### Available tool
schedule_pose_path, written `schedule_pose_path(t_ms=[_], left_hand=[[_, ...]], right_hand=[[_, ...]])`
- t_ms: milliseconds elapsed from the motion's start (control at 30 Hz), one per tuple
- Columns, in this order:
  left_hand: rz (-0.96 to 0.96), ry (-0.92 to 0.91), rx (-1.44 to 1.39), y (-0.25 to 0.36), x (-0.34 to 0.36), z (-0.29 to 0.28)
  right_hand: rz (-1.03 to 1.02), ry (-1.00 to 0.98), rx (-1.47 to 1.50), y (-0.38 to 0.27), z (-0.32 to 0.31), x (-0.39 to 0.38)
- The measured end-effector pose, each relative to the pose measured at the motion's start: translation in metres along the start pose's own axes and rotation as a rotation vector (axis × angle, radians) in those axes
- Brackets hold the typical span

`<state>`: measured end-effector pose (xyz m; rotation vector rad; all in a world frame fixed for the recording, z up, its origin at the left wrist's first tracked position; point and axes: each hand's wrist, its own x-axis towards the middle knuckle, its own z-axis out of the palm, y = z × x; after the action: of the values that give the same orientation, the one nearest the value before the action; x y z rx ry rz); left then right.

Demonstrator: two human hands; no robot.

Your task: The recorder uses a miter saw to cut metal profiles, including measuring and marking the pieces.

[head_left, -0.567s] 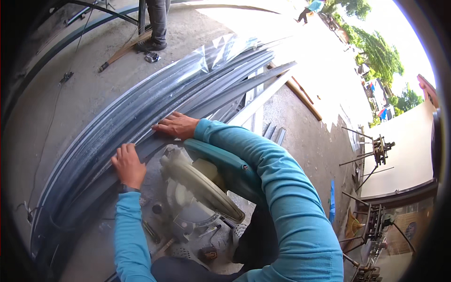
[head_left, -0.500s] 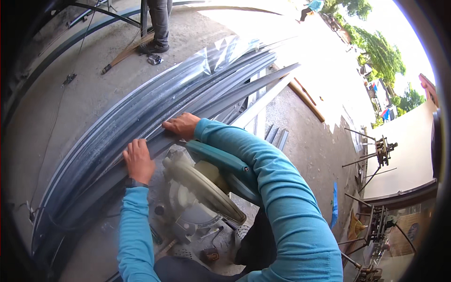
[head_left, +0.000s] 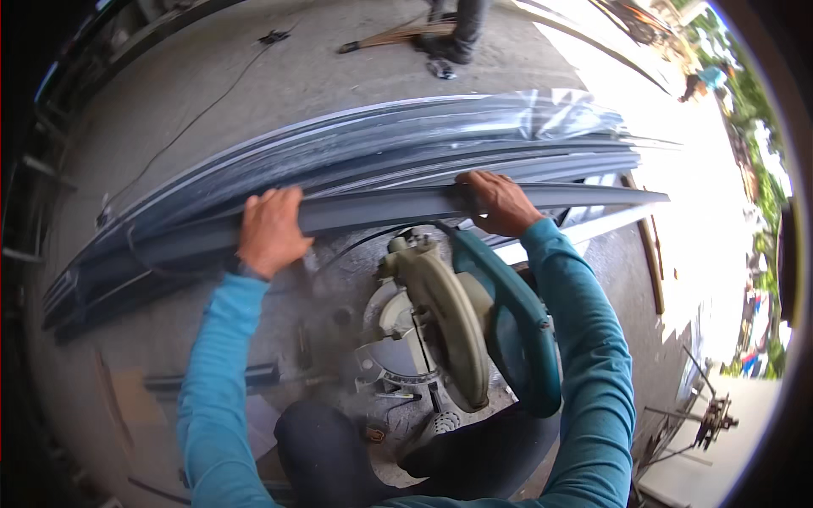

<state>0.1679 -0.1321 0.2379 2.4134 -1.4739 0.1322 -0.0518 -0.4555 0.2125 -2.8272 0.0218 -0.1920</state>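
Observation:
A long grey metal profile lies crosswise in front of me, along the near side of a bundle of similar dark profiles. My left hand is closed over it left of the middle. Farther right, my right hand grips the same profile, fingers over its top edge. Nearer to me, between my forearms, stands a miter saw with a pale blade guard and a teal handle. Its blade is mostly hidden by the guard. Clear plastic film wraps the bundle's right end.
A person's dark-trousered leg stands beyond the bundle, near a broom. A thin cable runs over the floor at left. Short profile offcuts lie by my left forearm. A metal stand is at far right.
The view has swung to the right, so the bundle now lies more crosswise. My hands have moved farther apart along the profile, the right one toward its right end.

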Motion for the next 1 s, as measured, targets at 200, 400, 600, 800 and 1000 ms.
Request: schedule_pose_path(t_ms=[200,400,600,800,1000], left_hand=[[0.118,-0.024,0.019,0.007,0.019,0.029],[-0.114,0.020,0.186,-0.162,-0.112,-0.078],[-0.010,0.092,0.271,-0.150,-0.087,-0.105],[-0.058,0.152,0.375,-0.110,-0.079,-0.184],[0.033,0.302,0.352,-0.066,-0.109,-0.199]], right_hand=[[0.187,-0.023,-0.406,0.089,-0.021,-0.084],[0.700,-0.214,-0.550,0.159,-0.052,-0.159],[0.739,-0.101,-0.633,0.186,-0.056,-0.179],[0.685,0.266,-0.589,0.125,-0.087,-0.157],[0.827,0.708,-0.589,0.174,-0.094,-0.252]])
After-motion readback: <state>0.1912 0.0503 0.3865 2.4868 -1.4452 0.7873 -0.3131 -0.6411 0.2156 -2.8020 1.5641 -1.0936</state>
